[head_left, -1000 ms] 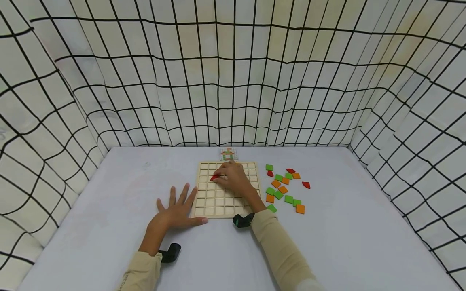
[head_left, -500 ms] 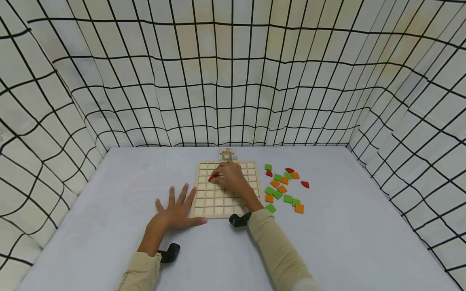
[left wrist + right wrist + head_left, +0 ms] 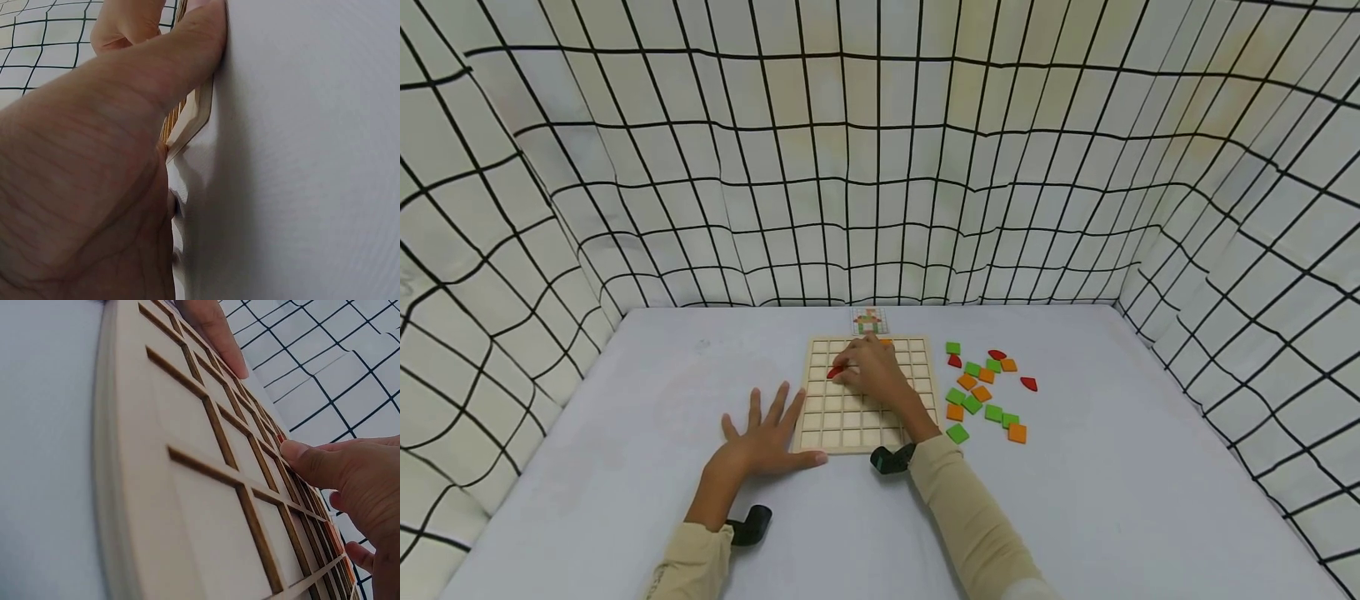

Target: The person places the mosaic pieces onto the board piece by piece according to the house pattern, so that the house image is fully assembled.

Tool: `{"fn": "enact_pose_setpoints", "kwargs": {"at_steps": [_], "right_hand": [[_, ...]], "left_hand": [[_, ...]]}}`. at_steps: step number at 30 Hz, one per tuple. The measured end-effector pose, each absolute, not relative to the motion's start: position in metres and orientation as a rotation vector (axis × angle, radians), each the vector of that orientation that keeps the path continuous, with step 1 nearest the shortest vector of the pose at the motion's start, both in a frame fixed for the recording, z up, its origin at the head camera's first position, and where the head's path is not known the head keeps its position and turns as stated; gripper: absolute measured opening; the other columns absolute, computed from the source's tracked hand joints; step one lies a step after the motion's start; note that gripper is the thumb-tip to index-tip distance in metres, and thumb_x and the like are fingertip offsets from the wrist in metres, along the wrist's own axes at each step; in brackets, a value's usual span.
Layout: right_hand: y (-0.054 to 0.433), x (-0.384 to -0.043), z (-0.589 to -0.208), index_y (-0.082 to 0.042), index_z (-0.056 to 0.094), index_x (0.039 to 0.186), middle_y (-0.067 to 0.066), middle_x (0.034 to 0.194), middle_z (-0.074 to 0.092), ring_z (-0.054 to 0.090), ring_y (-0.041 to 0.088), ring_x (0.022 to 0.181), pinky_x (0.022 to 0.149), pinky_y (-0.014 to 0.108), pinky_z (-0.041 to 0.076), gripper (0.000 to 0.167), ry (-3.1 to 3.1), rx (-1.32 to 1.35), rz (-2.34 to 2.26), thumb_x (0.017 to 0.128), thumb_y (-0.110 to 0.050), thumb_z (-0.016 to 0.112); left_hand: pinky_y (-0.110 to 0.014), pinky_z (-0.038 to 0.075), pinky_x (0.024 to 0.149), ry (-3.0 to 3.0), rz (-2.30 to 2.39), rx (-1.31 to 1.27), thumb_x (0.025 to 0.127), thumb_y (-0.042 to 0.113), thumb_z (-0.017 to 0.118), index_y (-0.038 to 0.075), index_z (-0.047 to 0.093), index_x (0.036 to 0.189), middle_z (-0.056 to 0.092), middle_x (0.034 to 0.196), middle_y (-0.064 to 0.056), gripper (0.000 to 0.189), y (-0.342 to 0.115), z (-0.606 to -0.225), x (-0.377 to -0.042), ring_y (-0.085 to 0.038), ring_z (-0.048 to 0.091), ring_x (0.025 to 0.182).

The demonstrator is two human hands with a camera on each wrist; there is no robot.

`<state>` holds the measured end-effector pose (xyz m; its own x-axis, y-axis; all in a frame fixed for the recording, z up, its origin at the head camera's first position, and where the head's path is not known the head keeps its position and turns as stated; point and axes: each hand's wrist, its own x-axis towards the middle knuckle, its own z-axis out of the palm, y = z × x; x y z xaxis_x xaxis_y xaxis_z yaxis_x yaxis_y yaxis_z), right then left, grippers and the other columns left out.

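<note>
A square wooden grid board [image 3: 842, 422] lies on the white-covered table. Over its upper left cells, my right hand [image 3: 874, 368] pinches a small red curved-edged tile [image 3: 834, 372] between thumb and fingers. In the right wrist view only a sliver of red shows at the thumb tip [image 3: 294, 449]; whether the tile sits fully in a cell cannot be told. My left hand [image 3: 765, 440] rests spread on the table, its thumb by the board's lower left corner and its index finger along the left edge. An orange tile [image 3: 887, 342] lies on the board's top row, partly behind the right hand.
Loose green [image 3: 957, 433], orange [image 3: 1017, 433] and red [image 3: 1028, 384] tiles lie scattered right of the board. A small printed pattern card [image 3: 869, 320] sits beyond its top edge. Black-gridded white walls [image 3: 880, 167] enclose the table's back and sides.
My right hand and the red tile have shifted slightly left over the board. The left hand stays in place, and the loose tiles lie as before.
</note>
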<state>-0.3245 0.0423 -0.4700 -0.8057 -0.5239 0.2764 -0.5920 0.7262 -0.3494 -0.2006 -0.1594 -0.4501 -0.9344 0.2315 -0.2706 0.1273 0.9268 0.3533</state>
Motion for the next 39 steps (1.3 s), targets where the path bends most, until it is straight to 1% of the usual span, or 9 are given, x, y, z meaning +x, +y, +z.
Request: {"fn": "enact_pose_setpoints", "kwargs": {"at_steps": [6,8,12,14,19,24,29,39], "right_hand": [[0.046,-0.323,-0.468,-0.024,0.074,0.110,-0.004,0.121,0.067,0.049,0.022,0.123,0.096,0.057,0.040,0.027,-2.783,0.889,0.631,0.090,-0.041,0.068],[0.048,-0.323,-0.468,-0.023,0.074,0.111,-0.003,0.119,0.068,0.049,0.023,0.124,0.097,0.058,0.040,0.029,-2.787,0.882,0.652,0.090,-0.041,0.069],[0.055,-0.324,-0.468,-0.021,0.074,0.109,-0.004,0.111,0.070,0.054,0.023,0.117,0.094,0.056,0.043,0.027,-2.766,0.856,0.686,0.090,-0.039,0.069],[0.059,-0.325,-0.467,-0.021,0.075,0.108,-0.004,0.111,0.071,0.055,0.022,0.112,0.092,0.053,0.044,0.025,-2.760,0.830,0.727,0.090,-0.037,0.070],[0.076,-0.327,-0.463,-0.019,0.076,0.107,0.000,0.113,0.071,0.056,0.024,0.109,0.087,0.048,0.048,0.025,-2.764,0.782,0.738,0.089,-0.035,0.071],[0.100,-0.329,-0.460,-0.015,0.076,0.103,0.003,0.104,0.072,0.058,0.027,0.104,0.084,0.047,0.050,0.021,-2.720,0.723,0.785,0.089,-0.029,0.072],[0.129,-0.332,-0.461,-0.012,0.076,0.103,0.005,0.102,0.072,0.058,0.027,0.102,0.086,0.045,0.051,0.018,-2.691,0.614,0.857,0.091,-0.025,0.070],[0.190,-0.329,-0.457,-0.005,0.074,0.103,0.013,0.104,0.071,0.055,0.034,0.109,0.095,0.048,0.045,0.018,-2.638,0.325,0.974,0.093,-0.019,0.068]], "left_hand": [[-0.084,-0.005,0.098,2.787,0.484,0.280,0.078,0.071,0.063,0.012,0.011,0.158,-0.002,0.164,-0.019,0.112,-0.160,-0.451,-0.200,-0.055,-0.014,0.145],[-0.084,-0.005,0.098,2.790,0.482,0.282,0.079,0.072,0.063,0.012,0.011,0.158,-0.003,0.164,-0.019,0.112,-0.160,-0.451,-0.200,-0.055,-0.014,0.145],[-0.084,-0.005,0.098,2.790,0.474,0.279,0.078,0.073,0.062,0.013,0.010,0.158,-0.003,0.164,-0.019,0.112,-0.160,-0.453,-0.200,-0.055,-0.014,0.145],[-0.084,-0.005,0.098,2.790,0.471,0.277,0.078,0.073,0.061,0.013,0.010,0.158,-0.003,0.165,-0.019,0.112,-0.161,-0.453,-0.200,-0.055,-0.014,0.145],[-0.084,-0.006,0.098,2.785,0.471,0.272,0.079,0.073,0.061,0.012,0.010,0.158,-0.004,0.164,-0.019,0.112,-0.161,-0.452,-0.199,-0.054,-0.015,0.145],[-0.084,-0.007,0.099,2.778,0.490,0.272,0.078,0.072,0.062,0.013,0.010,0.158,-0.004,0.164,-0.018,0.112,-0.161,-0.451,-0.199,-0.054,-0.016,0.145],[-0.084,-0.007,0.098,2.779,0.503,0.279,0.079,0.070,0.063,0.012,0.010,0.158,-0.004,0.164,-0.019,0.111,-0.160,-0.451,-0.200,-0.054,-0.016,0.145],[-0.084,-0.006,0.098,2.781,0.484,0.279,0.078,0.072,0.063,0.013,0.009,0.158,-0.005,0.164,-0.018,0.113,-0.160,-0.453,-0.201,-0.054,-0.016,0.145]]}}
